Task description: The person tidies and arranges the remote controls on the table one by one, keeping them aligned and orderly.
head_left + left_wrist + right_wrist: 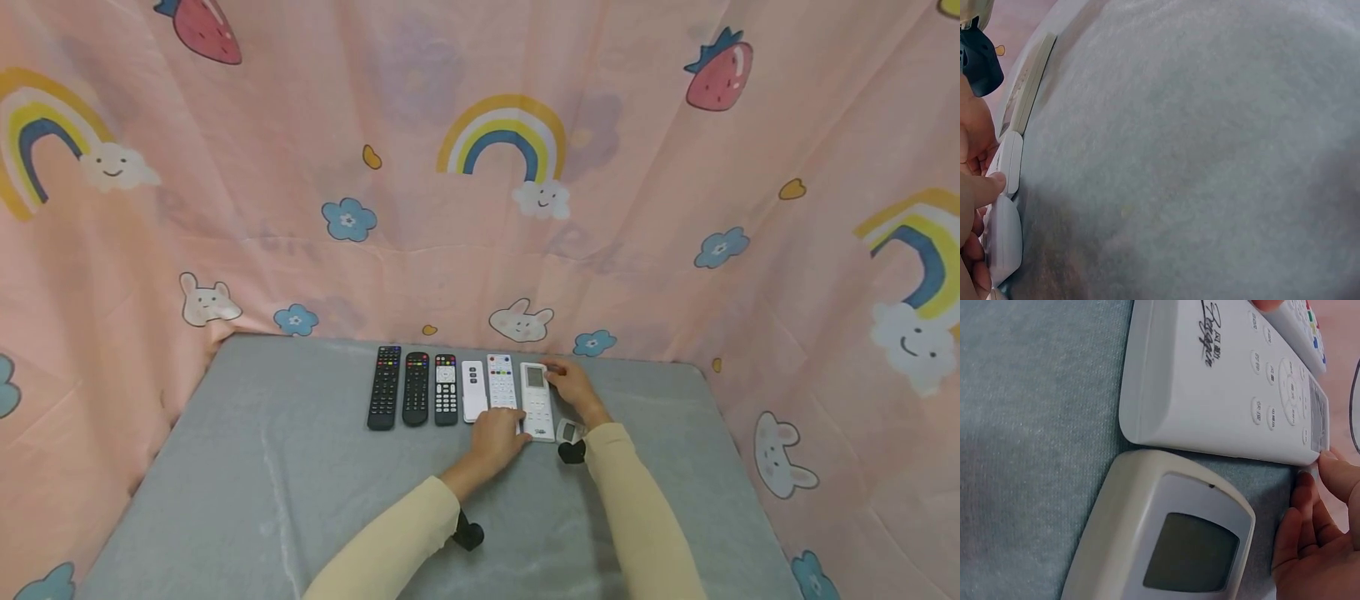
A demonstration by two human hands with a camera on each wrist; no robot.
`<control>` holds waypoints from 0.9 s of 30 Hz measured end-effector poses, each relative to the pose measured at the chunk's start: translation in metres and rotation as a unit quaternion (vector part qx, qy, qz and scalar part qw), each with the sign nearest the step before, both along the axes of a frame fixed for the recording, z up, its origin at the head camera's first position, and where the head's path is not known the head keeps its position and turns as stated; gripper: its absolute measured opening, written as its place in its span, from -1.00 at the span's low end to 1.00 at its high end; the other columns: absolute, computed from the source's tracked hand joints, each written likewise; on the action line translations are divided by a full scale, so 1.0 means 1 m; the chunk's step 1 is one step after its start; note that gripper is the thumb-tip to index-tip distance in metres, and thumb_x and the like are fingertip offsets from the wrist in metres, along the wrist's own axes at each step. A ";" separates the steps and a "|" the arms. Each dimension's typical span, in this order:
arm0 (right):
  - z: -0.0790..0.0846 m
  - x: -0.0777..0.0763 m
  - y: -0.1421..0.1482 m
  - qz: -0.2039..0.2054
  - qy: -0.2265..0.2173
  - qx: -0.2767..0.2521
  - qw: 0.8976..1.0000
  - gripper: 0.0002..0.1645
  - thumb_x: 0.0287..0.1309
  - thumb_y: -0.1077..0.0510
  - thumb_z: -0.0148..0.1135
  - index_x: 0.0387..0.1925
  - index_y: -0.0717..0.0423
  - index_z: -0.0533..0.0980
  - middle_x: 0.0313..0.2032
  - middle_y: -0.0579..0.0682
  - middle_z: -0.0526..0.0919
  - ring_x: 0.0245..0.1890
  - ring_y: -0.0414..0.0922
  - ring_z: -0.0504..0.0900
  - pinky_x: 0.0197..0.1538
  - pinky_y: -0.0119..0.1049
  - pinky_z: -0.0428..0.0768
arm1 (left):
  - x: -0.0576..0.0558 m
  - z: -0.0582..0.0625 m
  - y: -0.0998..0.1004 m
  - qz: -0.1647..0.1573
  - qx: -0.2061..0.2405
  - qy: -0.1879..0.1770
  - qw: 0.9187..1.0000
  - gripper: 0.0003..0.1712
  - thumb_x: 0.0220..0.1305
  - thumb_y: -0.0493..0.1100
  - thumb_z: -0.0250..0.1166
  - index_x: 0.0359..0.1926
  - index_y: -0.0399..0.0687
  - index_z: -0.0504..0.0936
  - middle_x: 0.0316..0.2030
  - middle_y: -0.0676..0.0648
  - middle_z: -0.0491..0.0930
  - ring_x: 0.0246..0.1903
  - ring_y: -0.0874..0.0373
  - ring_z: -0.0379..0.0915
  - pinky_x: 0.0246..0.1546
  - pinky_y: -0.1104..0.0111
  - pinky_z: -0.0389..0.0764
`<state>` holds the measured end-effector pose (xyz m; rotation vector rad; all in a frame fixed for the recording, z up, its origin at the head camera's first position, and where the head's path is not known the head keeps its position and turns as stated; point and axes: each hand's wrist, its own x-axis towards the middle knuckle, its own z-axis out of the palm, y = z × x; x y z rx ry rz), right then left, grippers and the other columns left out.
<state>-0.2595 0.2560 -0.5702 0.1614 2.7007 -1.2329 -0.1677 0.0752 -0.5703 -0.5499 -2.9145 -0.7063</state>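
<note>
A white air conditioner remote (537, 408) lies face up, its small screen at the far end. My left hand (493, 440) is at its near left edge, and in the left wrist view the thumb (997, 182) touches its end. The left fingers lie over the near end of a white remote with coloured buttons (502, 379). At the far right corner of the air conditioner remote is my right hand (576, 390), thumb (1337, 475) against the corner and fingers loosely bent beside it. A small remote with a dark screen (1191, 553) lies close by, below the right wrist.
To the left, in the same row, lie two black remotes (385, 388), a black remote with white buttons (446, 390) and a slim white remote (473, 391). Grey cloth (225, 475) covers the table. A pink patterned curtain (420, 275) hangs along its back and sides.
</note>
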 end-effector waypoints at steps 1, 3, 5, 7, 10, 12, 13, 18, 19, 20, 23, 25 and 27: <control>0.000 0.000 0.000 0.001 0.001 0.001 1.000 -0.56 0.43 0.21 0.05 0.28 0.10 0.47 0.29 0.27 0.47 0.17 0.18 0.49 0.26 0.13 0.47 | 0.000 0.000 -0.001 -0.003 -0.002 0.001 1.000 -0.58 0.02 0.05 0.53 -0.09 0.03 0.77 -0.20 0.03 0.79 -0.22 0.13 0.71 -0.28 0.32 0.62; 0.000 0.000 0.000 0.002 0.000 -0.001 1.000 -0.56 0.43 0.21 0.05 0.28 0.09 0.47 0.29 0.26 0.47 0.16 0.17 0.49 0.26 0.12 0.47 | 0.000 0.000 -0.002 -0.008 -0.004 0.003 1.000 -0.59 0.02 0.05 0.52 -0.09 0.03 0.77 -0.21 0.04 0.79 -0.24 0.14 0.71 -0.29 0.33 0.62; 0.001 0.000 0.000 0.003 0.001 -0.001 1.000 -0.56 0.43 0.21 0.04 0.28 0.09 0.47 0.29 0.26 0.48 0.15 0.17 0.49 0.26 0.12 0.47 | -0.001 -0.001 -0.003 -0.015 -0.005 0.003 1.000 -0.59 0.03 0.05 0.52 -0.09 0.03 0.77 -0.21 0.04 0.79 -0.29 0.17 0.69 -0.31 0.35 0.61; 0.001 0.000 0.001 0.002 -0.002 0.000 1.000 -0.56 0.43 0.20 0.04 0.28 0.08 0.47 0.30 0.24 0.48 0.15 0.16 0.49 0.27 0.12 0.46 | -0.001 -0.001 -0.004 -0.020 0.000 0.000 1.000 -0.59 0.03 0.04 0.52 -0.08 0.02 0.77 -0.22 0.04 0.79 -0.34 0.20 0.66 -0.33 0.37 0.60; 0.000 0.001 0.001 0.004 0.002 0.002 1.000 -0.56 0.43 0.21 0.03 0.29 0.09 0.46 0.30 0.25 0.47 0.14 0.15 0.48 0.26 0.12 0.46 | -0.002 -0.002 -0.004 -0.027 0.004 -0.002 1.000 -0.58 0.04 0.04 0.52 -0.07 0.01 0.77 -0.21 0.03 0.79 -0.36 0.22 0.64 -0.33 0.37 0.59; 0.000 0.001 0.001 0.003 0.001 0.004 1.000 -0.56 0.43 0.21 0.03 0.29 0.08 0.46 0.30 0.24 0.47 0.14 0.15 0.47 0.27 0.12 0.45 | -0.002 -0.003 -0.005 -0.031 0.006 -0.002 1.000 -0.58 0.05 0.03 0.52 -0.07 -0.01 0.77 -0.20 0.02 0.79 -0.34 0.20 0.65 -0.31 0.35 0.59; -0.001 0.001 0.001 0.002 0.000 0.004 1.000 -0.55 0.43 0.21 0.03 0.30 0.07 0.45 0.31 0.24 0.46 0.15 0.15 0.47 0.29 0.13 0.44 | -0.002 -0.002 -0.005 -0.033 0.006 -0.001 0.999 -0.59 0.05 0.03 0.52 -0.07 -0.02 0.77 -0.20 0.02 0.79 -0.32 0.19 0.66 -0.31 0.35 0.59; -0.002 0.002 0.000 -0.005 -0.013 0.010 1.000 -0.54 0.45 0.17 0.02 0.32 0.01 0.44 0.35 0.22 0.42 0.24 0.18 0.44 0.35 0.17 0.39 | -0.002 -0.002 -0.006 -0.039 0.003 -0.004 0.999 -0.60 0.07 0.02 0.50 -0.07 -0.03 0.76 -0.19 0.02 0.79 -0.26 0.17 0.69 -0.26 0.34 0.61; -0.002 0.003 0.000 -0.006 -0.011 0.011 1.000 -0.54 0.45 0.16 0.02 0.33 0.01 0.43 0.35 0.23 0.41 0.24 0.18 0.44 0.35 0.17 0.39 | -0.002 -0.003 -0.006 -0.039 0.003 -0.005 0.999 -0.60 0.07 0.02 0.51 -0.07 -0.02 0.76 -0.19 0.02 0.79 -0.27 0.19 0.68 -0.27 0.35 0.61; -0.001 0.003 0.000 -0.007 -0.009 0.012 1.000 -0.53 0.45 0.16 0.02 0.33 0.01 0.42 0.34 0.24 0.42 0.24 0.19 0.43 0.35 0.17 0.39 | -0.002 -0.003 -0.006 -0.038 0.002 -0.005 0.999 -0.60 0.06 0.03 0.51 -0.07 -0.02 0.76 -0.20 0.03 0.79 -0.29 0.20 0.67 -0.28 0.36 0.60; -0.001 0.004 0.000 -0.009 -0.003 0.010 1.000 -0.52 0.45 0.14 0.02 0.35 0.02 0.41 0.29 0.27 0.45 0.18 0.16 0.45 0.30 0.14 0.42 | -0.004 -0.003 -0.006 -0.038 0.003 -0.011 0.999 -0.58 0.05 0.04 0.51 -0.07 -0.01 0.76 -0.23 0.03 0.79 -0.45 0.29 0.54 -0.36 0.42 0.54; 0.001 0.005 0.002 -0.004 0.002 0.008 1.000 -0.50 0.45 0.12 0.02 0.37 0.03 0.38 0.24 0.28 0.47 0.12 0.13 0.46 0.24 0.10 0.45 | -0.005 -0.002 -0.006 -0.038 0.010 -0.015 0.999 -0.57 0.04 0.05 0.52 -0.08 -0.01 0.76 -0.22 0.03 0.79 -0.43 0.28 0.56 -0.35 0.41 0.56; 0.003 0.006 0.005 0.002 0.013 0.006 1.000 -0.50 0.45 0.13 0.03 0.36 0.06 0.38 0.15 0.28 0.52 0.02 0.07 0.49 0.12 -0.02 0.51 | -0.006 0.002 -0.006 -0.042 0.019 -0.018 0.999 -0.57 0.04 0.05 0.51 -0.07 -0.01 0.76 -0.21 0.04 0.79 -0.38 0.27 0.61 -0.30 0.42 0.58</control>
